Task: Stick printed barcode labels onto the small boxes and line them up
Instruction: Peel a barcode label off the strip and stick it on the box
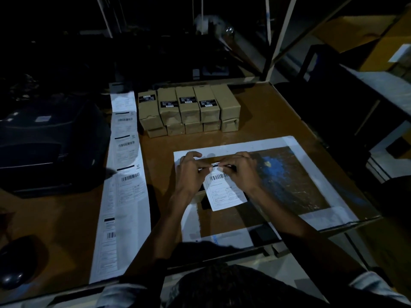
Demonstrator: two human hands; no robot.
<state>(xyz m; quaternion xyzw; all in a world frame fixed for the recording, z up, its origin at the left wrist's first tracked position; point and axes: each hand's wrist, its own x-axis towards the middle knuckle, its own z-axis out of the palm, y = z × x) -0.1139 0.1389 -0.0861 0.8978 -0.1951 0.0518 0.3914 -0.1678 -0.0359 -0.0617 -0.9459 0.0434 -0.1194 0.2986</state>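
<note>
A white barcode label (pixel 224 192) hangs over the taped square on the table. My left hand (pixel 191 172) and my right hand (pixel 240 172) both pinch its top edge, fingertips nearly touching. What lies under the label is dark and hard to make out. A long strip of printed labels (pixel 126 178) runs down the table to the left. Several small brown boxes (pixel 189 110) stand stacked in two layers at the back; most of the top ones carry a black sticker.
A dark label printer (pixel 44 141) sits at the left, feeding the strip. The white-taped square (pixel 311 156) frames a worn blue-brown patch under my hands. A dark rounded object (pixel 15 263) lies at the front left. Shelving and a cardboard carton (pixel 367 32) stand to the right.
</note>
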